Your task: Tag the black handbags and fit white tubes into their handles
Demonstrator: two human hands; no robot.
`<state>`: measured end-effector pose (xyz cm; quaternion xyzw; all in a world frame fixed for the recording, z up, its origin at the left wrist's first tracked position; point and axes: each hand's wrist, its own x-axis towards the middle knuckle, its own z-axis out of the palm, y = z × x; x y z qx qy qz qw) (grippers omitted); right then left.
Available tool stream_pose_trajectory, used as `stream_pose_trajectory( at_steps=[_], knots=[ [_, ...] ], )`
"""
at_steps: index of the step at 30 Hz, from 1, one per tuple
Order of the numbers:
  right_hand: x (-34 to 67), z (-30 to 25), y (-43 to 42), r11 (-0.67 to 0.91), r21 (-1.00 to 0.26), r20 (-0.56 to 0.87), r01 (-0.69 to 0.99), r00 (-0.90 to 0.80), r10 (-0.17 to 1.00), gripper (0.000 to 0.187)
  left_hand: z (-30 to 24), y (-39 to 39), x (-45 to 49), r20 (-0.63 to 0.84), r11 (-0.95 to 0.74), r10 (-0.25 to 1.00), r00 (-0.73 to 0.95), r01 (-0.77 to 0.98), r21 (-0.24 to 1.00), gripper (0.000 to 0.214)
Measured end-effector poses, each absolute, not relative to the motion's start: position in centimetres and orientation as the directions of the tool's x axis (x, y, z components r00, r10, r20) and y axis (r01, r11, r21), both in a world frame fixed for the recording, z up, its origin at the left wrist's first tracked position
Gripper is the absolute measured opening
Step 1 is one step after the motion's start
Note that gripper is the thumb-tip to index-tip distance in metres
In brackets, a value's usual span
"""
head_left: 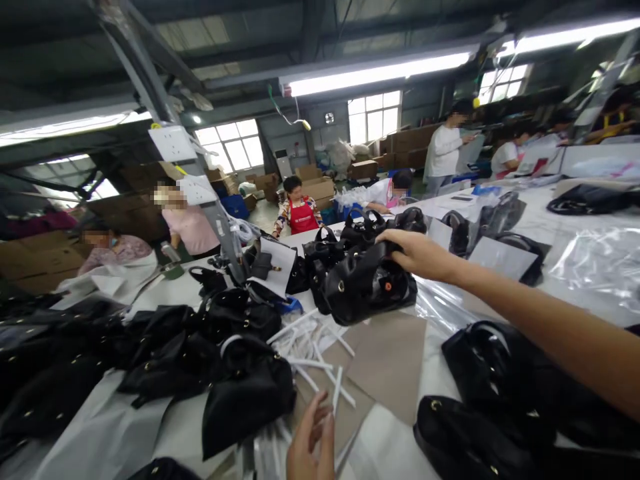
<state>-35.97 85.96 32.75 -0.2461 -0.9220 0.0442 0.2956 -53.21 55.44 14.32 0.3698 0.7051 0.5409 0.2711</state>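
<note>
Your right hand [407, 255] clasped on the top of a black handbag [350, 288], the handbag just beyond a brown sheet [393, 353] on the tabletop [537, 217], your left hand [313, 443] unladen, fingers loosely extended, near scattered white strips [313, 363], more black bags [245, 393] on both sides.

A black handbag [359, 293] (gold-toned eyelet [341, 286], orange spot [388, 287]) tilts by the brown sheet's [390, 360] far edge
</note>
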Motion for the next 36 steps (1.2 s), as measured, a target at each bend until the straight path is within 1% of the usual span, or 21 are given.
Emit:
stream_pose_trajectory(
  at_steps=[3,6,9,12,14,16,18,20,21,23,24,26,28,30,32,34,36],
  knots=[
    [-35.4,29.1,80.2,0.891,-0.331,0.375,0.311,-0.822,0.427,0.037,14.9,53.5,-52.0,0.019,0.116,0.805,-0.593,0.188,0.975,0.042],
    [-34.7,24.8,74.1,0.883,-0.432,0.221,0.183,-0.928,0.300,0.034,14.3,50.9,-50.3,0.009,0.122,0.826,-0.564,0.195,0.973,0.035],
    [-33.6,21.4,68.1,0.846,-0.523,0.147,0.100,-0.968,0.206,0.035,12.4,48.2,-48.9,-0.020,0.144,0.846,-0.532,0.192,0.971,0.030],
    [-32.5,19.1,63.6,0.839,-0.542,0.158,0.046,-0.975,0.155,0.039,10.0,46.3,-48.1,-0.110,0.194,0.845,-0.523,0.108,0.975,0.034],
    [-32.0,18.0,61.7,0.846,-0.532,0.193,0.012,-0.972,0.135,0.042,8.8,45.5,-48.1,-0.109,0.206,0.811,-0.575,0.107,0.973,0.038],
    [-31.7,17.2,60.7,0.848,-0.529,0.228,-0.021,-0.966,0.118,0.042,8.0,45.1,-48.4,-0.028,0.213,0.756,-0.655,0.205,0.955,0.041],
    [-31.6,16.8,60.3,0.852,-0.521,0.260,-0.053,-0.960,0.100,0.041,7.4,44.9,-48.7,0.061,0.235,0.726,-0.685,0.331,0.914,0.038],
    [-31.6,16.8,60.3,0.865,-0.497,0.295,-0.065,-0.950,0.098,0.039,6.9,45.0,-49.0,0.087,0.252,0.737,-0.670,0.392,0.885,0.028],
    [-31.6,16.9,60.4,0.877,-0.478,0.306,-0.054,-0.946,0.108,0.038,6.7,45.0,-49.1,0.070,0.251,0.751,-0.657,0.382,0.889,0.023],
    [-31.5,17.2,60.6,0.902,-0.431,0.304,-0.002,-0.942,0.143,0.035,6.3,45.0,-49.0,0.007,0.238,0.767,-0.642,0.295,0.925,0.017],
    [-31.4,17.2,60.7,0.913,-0.406,0.294,0.030,-0.942,0.162,0.034,6.2,44.9,-48.8,-0.039,0.231,0.772,-0.635,0.222,0.947,0.017],
    [-31.2,17.2,60.8,0.927,-0.367,0.255,0.078,-0.950,0.181,0.034,6.1,44.7,-48.3,-0.162,0.217,0.778,-0.607,0.018,0.976,0.020],
    [-30.8,17.0,60.6,0.929,-0.360,0.225,0.090,-0.957,0.180,0.037,6.3,44.3,-47.8,-0.310,0.194,0.785,-0.537,-0.261,0.946,0.023],
    [-30.6,16.6,60.1,0.913,-0.397,0.227,0.088,-0.955,0.191,0.039,6.5,44.0,-47.2,-0.429,0.147,0.801,-0.418,-0.557,0.818,0.025],
    [-30.5,16.4,59.4,0.875,-0.472,0.256,0.104,-0.934,0.249,0.038,6.6,43.8,-46.7,-0.485,0.083,0.810,-0.329,-0.756,0.650,0.022],
    [-30.6,16.3,58.8,0.811,-0.563,0.284,0.161,-0.884,0.372,0.038,6.5,43.7,-46.2,-0.519,0.011,0.801,-0.299,-0.859,0.512,0.016],
    [-30.8,16.4,58.3,0.698,-0.674,0.286,0.243,-0.785,0.550,0.039,6.2,43.8,-45.9,-0.547,-0.046,0.785,-0.293,-0.907,0.419,0.010]
  ],
)
